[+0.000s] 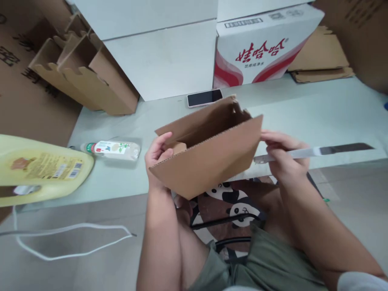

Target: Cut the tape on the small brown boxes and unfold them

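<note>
Here's the open brown cardboard box (pixel 209 159), right between left hand (pixel 157 155), gripping its left end, and right hand (pixel 286 155), closed round a slim white-and-dark tool (pixel 306 152) at its right edge. Behind the box, a black-screened phone (pixel 205 98) on the pale green table (pixel 303 109); farther back, a red-and-white carton (pixel 257 52); below, grey floor (pixel 100 275).

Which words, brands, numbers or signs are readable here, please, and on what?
"娃哈哈®": white-and-red carton.
"饮用纯净水": same carton, below.
Too small: yellow jug label; bottle label; carton's top print.
Too blurred or skewed: left brown carton; right brown carton.
</note>
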`<state>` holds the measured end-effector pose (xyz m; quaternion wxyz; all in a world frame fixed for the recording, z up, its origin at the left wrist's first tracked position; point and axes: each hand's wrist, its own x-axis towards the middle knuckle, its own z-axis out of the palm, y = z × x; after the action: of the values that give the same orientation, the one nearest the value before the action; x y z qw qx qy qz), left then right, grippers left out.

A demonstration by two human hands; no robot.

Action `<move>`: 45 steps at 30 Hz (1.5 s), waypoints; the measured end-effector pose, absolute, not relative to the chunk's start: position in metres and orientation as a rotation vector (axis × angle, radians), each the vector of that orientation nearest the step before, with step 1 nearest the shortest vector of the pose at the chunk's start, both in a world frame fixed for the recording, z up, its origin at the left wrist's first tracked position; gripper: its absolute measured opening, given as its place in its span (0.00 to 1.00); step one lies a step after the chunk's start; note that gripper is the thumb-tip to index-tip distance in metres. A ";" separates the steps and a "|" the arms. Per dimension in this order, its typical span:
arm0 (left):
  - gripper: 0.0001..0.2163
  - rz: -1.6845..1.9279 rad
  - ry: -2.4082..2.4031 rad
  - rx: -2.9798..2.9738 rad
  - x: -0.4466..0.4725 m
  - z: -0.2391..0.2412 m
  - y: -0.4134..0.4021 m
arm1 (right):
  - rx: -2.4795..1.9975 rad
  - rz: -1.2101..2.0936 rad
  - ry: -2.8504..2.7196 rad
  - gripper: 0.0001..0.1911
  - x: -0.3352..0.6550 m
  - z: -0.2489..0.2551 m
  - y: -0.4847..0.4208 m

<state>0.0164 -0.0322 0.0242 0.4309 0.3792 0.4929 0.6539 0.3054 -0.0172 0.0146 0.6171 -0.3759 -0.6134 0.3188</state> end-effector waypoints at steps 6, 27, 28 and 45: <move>0.12 1.853 1.235 1.191 0.020 0.014 -0.026 | -0.833 0.960 -1.509 0.25 0.302 0.007 -0.021; 0.15 1.647 1.120 1.210 0.021 0.025 -0.033 | -1.074 0.631 -1.507 0.22 0.275 -0.002 -0.022; 0.15 1.633 1.105 1.198 0.020 0.026 -0.034 | -1.072 0.639 -1.533 0.22 0.276 -0.001 -0.021; 0.09 1.473 1.092 1.421 0.010 0.021 -0.037 | -1.064 0.712 -1.549 0.17 0.281 -0.002 -0.014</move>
<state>0.0097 -0.0373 0.0211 0.3992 0.5616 0.4316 0.5822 0.2809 -0.0142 -0.0019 0.5362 -0.4471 -0.6506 0.2990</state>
